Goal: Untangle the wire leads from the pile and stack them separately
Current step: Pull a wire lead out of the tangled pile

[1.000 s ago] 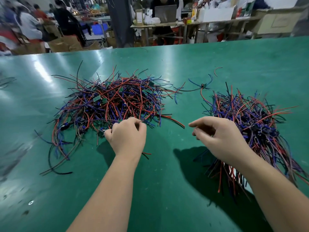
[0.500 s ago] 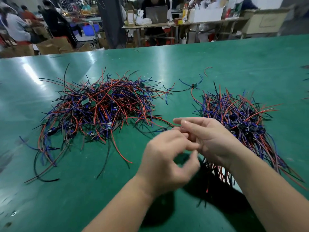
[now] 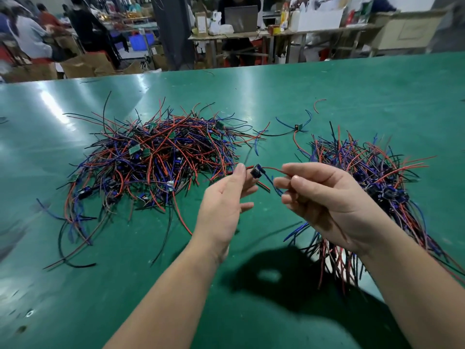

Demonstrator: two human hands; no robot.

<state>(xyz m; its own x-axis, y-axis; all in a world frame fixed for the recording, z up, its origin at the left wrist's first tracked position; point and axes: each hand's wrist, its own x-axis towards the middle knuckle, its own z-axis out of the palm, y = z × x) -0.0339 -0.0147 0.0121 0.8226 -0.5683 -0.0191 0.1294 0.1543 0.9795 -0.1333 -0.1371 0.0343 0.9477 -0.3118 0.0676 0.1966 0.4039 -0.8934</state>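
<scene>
A big tangled pile of red, blue and black wire leads (image 3: 156, 157) lies on the green table (image 3: 251, 94) at the left. At the right sits a separate stack of leads (image 3: 372, 177), lying roughly the same way. Between the two, above the table, one wire lead with a small black connector (image 3: 256, 170) is held up. My left hand (image 3: 224, 205) pinches it just left of the connector. My right hand (image 3: 327, 200) pinches its red wire between thumb and forefinger, and a blue strand hangs below.
One single lead with a small green board (image 3: 298, 127) lies alone behind my hands, with a loose red wire piece (image 3: 318, 104) further back. Beyond the table's far edge are people, cardboard boxes (image 3: 85, 64) and a bench with a laptop (image 3: 240, 18).
My left hand left the near edge of the tangled pile, lifted a lead and moved right to meet my right hand. Both hands now hold that lead between them, a little apart.
</scene>
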